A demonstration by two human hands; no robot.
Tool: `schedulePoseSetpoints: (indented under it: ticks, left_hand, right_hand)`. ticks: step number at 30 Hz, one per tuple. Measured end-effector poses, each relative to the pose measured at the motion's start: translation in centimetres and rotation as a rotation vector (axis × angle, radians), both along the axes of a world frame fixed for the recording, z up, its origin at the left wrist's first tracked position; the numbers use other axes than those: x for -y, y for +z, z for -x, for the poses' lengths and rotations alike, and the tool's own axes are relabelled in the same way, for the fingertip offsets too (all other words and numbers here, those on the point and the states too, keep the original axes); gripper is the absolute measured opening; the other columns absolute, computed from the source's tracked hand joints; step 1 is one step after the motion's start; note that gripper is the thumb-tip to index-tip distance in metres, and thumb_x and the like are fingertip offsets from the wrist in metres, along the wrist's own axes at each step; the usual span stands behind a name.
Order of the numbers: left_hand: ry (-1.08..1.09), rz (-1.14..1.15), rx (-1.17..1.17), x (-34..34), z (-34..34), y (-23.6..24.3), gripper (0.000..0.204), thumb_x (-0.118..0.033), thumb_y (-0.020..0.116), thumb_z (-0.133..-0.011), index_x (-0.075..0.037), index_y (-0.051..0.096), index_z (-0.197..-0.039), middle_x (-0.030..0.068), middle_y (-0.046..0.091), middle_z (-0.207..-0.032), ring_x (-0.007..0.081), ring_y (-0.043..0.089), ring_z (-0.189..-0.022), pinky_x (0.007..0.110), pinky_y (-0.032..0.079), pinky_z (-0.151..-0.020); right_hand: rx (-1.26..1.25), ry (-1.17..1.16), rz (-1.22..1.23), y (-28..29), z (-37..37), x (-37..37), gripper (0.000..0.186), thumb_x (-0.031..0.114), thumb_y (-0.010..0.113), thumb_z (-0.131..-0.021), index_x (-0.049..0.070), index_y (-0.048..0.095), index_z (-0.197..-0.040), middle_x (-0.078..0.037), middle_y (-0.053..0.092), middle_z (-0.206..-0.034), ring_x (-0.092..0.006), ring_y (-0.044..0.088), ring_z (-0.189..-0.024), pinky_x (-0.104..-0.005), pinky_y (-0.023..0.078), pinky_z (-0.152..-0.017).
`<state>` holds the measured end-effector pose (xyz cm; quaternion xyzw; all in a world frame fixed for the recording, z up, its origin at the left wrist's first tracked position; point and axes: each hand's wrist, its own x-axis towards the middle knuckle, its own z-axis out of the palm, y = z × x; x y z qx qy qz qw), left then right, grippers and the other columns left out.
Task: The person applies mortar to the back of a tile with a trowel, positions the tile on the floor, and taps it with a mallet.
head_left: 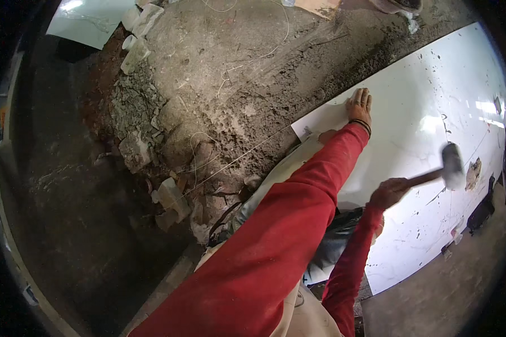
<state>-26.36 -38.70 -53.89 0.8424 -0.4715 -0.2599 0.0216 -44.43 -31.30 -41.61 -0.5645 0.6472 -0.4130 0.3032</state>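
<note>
My left hand (360, 106) lies flat on a glossy white tile (410, 121), close to its far left edge, with the fingers stretched out. In my right hand (389, 194) is the handle of a mallet (452, 167), gripped over the tile's right part. The mallet's head is dark at one end and pale at the other, and slightly blurred; whether it touches the tile I cannot tell. Rough wet mortar (287, 92) runs along the tile's far left edge. A thin string (247, 150) stretches over the mortar toward the tile's corner.
Broken stone and rubble (146, 121) edge the mortar bed at left, beside a dark lower floor (84, 224). Another white tile (87, 22) shows at the far left. A dark object (480, 213) lies by the tile's right edge. A bucket (396, 5) stands at the back.
</note>
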Motion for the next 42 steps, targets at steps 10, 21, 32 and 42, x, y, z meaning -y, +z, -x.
schedulePoseSetpoints:
  ticks: [10, 21, 32, 42]
  left_hand:
    - [0.065, 0.104, 0.129, -9.1, -7.1, 8.4, 0.103, -0.057, 0.06, -0.078, 0.002, 0.012, -0.147, 0.0181, 0.006, -0.155, 0.0381, 0.006, -0.143, 0.058, 0.014, -0.111]
    - [-0.228, 0.584, 0.295, -7.0, -7.9, 4.1, 0.077, -0.046, 0.047, -0.089, 0.0, 0.022, -0.144, 0.0171, 0.022, -0.15, 0.0288, 0.018, -0.141, 0.043, 0.014, -0.116]
    - [-0.236, 0.672, 0.315, -4.4, -9.3, 3.1, 0.077, -0.047, 0.049, -0.088, 0.003, 0.027, -0.142, 0.0194, 0.026, -0.148, 0.0291, 0.021, -0.14, 0.041, 0.017, -0.116]
    - [-0.222, 0.794, 0.32, -1.6, -8.0, 1.5, 0.077, -0.049, 0.048, -0.088, 0.006, 0.032, -0.139, 0.0215, 0.032, -0.145, 0.0318, 0.026, -0.137, 0.042, 0.019, -0.114]
  right_hand:
    - [-0.185, 0.266, 0.295, 9.0, -5.2, 5.3, 0.031, 0.031, 0.044, -0.1, 0.001, 0.051, -0.099, -0.003, 0.051, -0.068, -0.0097, 0.045, -0.053, -0.0246, 0.04, -0.048]
    - [0.0, 0.255, 0.131, 4.0, -5.3, 8.7, 0.035, 0.035, 0.043, -0.1, 0.002, 0.052, -0.09, -0.003, 0.049, -0.058, -0.0094, 0.047, -0.052, -0.0277, 0.041, -0.05]
    - [-0.202, 0.32, 0.268, 4.2, -9.7, 13.9, 0.02, 0.02, 0.048, -0.096, 0.003, 0.05, -0.108, -0.017, 0.061, -0.079, -0.0333, 0.061, -0.061, -0.0425, 0.047, -0.056]
    - [-0.603, 0.277, 0.393, -2.9, -8.9, 17.2, 0.032, 0.028, 0.043, -0.098, 0.008, 0.044, -0.123, -0.026, 0.064, -0.081, -0.0459, 0.061, -0.076, -0.0512, 0.049, -0.065]
